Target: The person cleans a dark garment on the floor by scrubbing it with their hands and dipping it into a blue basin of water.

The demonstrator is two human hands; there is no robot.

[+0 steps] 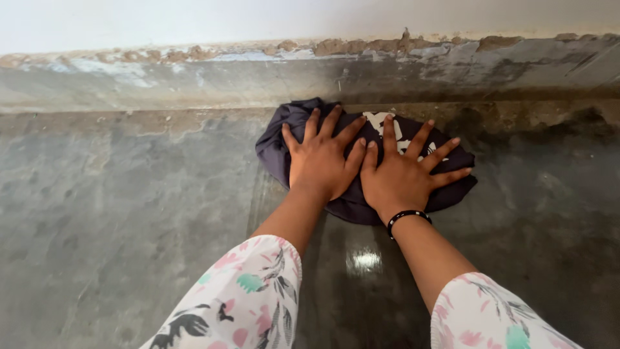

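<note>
Head view shows the left hand (321, 160) and right hand (402, 173) spread flat, fingers wide, side by side on a bunched dark cloth (349, 200) (white print, perhaps a shirt), pinning it to the wet grey floor (129, 220) near the far wall (194, 81).

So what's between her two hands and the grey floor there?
In the head view, a bunched dark cloth lies between them: the left hand and right hand press flat on it, fingers spread, over the grey floor.
</note>
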